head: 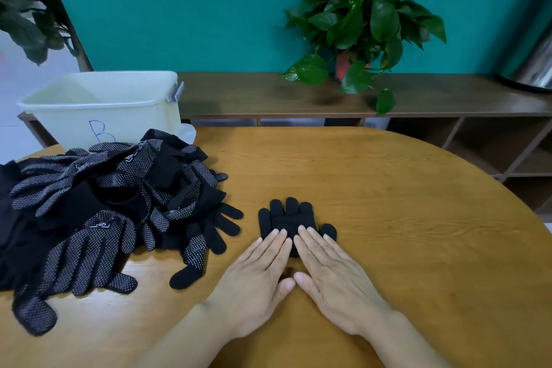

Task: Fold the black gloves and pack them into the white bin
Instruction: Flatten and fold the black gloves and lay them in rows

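1. Now, both hands lie flat, palms down, on the wooden table (388, 203), side by side near the 6 o'clock edge of the view.
2. Left hand (260, 275): its fingers are straight and held together, and the fingertips rest on the near edge of a black glove (286, 218).
3. Right hand (331, 272): its fingers are also straight and close together, with the fingertips pressing on the same glove just beside the left hand's; the two thumbs nearly meet on the table.
4. That glove lies flat at the table's centre, its own fingers pointing toward 12 o'clock and its thumb sticking out toward 3 o'clock; the cuff end is hidden under the hands.
5. At 9 o'clock from the hands sits a loose pile of black gloves (98, 212), many showing white grip dots, some glove fingers spilling toward the flat glove without touching it.
6. At 10 o'clock, behind the pile, stands the white bin (104, 104), open at the top, with a blue letter B on its near wall; its inside, as far as it shows, holds no gloves.
7. At 12 o'clock, beyond the table, a low brown shelf unit (418, 98) carries a potted plant (364, 24) against a teal wall (179, 9).
8. At 2 o'clock, a shiny metal object (534, 66) stands on the shelf, cut off by the frame.
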A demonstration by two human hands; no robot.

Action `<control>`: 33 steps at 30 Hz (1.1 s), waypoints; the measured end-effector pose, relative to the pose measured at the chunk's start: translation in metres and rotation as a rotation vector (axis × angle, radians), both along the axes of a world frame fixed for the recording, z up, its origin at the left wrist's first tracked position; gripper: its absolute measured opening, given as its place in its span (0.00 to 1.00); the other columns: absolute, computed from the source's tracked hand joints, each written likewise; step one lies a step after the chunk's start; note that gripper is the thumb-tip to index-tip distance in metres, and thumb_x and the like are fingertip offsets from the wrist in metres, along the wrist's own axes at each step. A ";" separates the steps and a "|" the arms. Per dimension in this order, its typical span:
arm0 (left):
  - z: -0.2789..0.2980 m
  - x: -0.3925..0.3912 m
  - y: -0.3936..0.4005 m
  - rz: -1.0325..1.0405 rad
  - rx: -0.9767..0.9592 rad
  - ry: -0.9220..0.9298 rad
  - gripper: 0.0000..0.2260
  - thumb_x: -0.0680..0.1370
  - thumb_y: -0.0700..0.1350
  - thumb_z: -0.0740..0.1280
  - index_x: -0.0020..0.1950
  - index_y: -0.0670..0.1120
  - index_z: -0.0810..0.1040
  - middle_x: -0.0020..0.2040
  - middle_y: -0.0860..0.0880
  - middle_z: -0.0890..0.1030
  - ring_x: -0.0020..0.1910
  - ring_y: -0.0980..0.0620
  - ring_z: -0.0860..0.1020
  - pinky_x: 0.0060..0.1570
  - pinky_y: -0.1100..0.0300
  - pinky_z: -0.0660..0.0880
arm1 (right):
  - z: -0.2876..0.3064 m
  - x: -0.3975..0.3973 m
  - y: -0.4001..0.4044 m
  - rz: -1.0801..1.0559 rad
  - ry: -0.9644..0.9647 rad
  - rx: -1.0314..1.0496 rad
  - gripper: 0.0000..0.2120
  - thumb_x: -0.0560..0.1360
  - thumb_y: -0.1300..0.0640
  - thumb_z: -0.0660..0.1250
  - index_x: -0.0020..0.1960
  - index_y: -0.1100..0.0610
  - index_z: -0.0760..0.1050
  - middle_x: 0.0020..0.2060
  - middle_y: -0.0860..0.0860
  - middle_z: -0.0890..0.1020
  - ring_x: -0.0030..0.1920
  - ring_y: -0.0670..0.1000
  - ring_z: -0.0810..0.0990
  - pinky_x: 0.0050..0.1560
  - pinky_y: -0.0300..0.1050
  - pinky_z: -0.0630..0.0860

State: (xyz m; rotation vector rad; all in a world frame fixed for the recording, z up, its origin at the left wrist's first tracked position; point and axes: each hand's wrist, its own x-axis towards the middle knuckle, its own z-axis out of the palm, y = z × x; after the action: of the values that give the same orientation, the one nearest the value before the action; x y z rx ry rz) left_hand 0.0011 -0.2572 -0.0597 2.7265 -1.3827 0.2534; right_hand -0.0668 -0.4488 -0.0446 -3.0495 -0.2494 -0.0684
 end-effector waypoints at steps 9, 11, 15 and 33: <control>0.010 0.079 -0.045 0.006 -0.014 0.216 0.33 0.77 0.63 0.32 0.79 0.48 0.39 0.79 0.53 0.37 0.75 0.59 0.32 0.73 0.63 0.31 | 0.008 0.081 -0.038 -0.010 0.082 0.059 0.34 0.75 0.36 0.28 0.78 0.49 0.35 0.76 0.43 0.34 0.73 0.38 0.29 0.73 0.38 0.30; 0.009 0.094 -0.054 0.010 -0.004 0.218 0.33 0.78 0.63 0.33 0.79 0.48 0.39 0.79 0.53 0.37 0.75 0.59 0.32 0.74 0.62 0.32 | 0.008 0.096 -0.045 -0.023 0.086 0.052 0.32 0.77 0.38 0.32 0.78 0.49 0.35 0.76 0.43 0.35 0.73 0.38 0.30 0.72 0.37 0.30; 0.010 0.115 -0.069 0.024 0.025 0.245 0.32 0.78 0.61 0.35 0.79 0.49 0.37 0.79 0.54 0.35 0.75 0.60 0.31 0.75 0.60 0.33 | 0.003 0.117 -0.056 -0.034 0.059 0.061 0.35 0.74 0.36 0.27 0.78 0.48 0.36 0.77 0.43 0.36 0.73 0.36 0.29 0.73 0.37 0.30; 0.043 0.072 -0.034 0.033 -0.293 0.083 0.25 0.83 0.50 0.47 0.78 0.42 0.58 0.77 0.45 0.63 0.77 0.52 0.58 0.76 0.58 0.47 | 0.049 0.095 -0.029 -0.049 -0.075 0.045 0.33 0.79 0.38 0.38 0.78 0.53 0.55 0.76 0.47 0.61 0.76 0.41 0.54 0.72 0.33 0.36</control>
State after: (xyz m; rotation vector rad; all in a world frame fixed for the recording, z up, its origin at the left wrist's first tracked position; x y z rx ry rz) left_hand 0.0727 -0.2917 -0.0170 2.4914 -1.1759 0.3131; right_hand 0.0280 -0.4777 0.0044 -3.0117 -0.1756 -0.1891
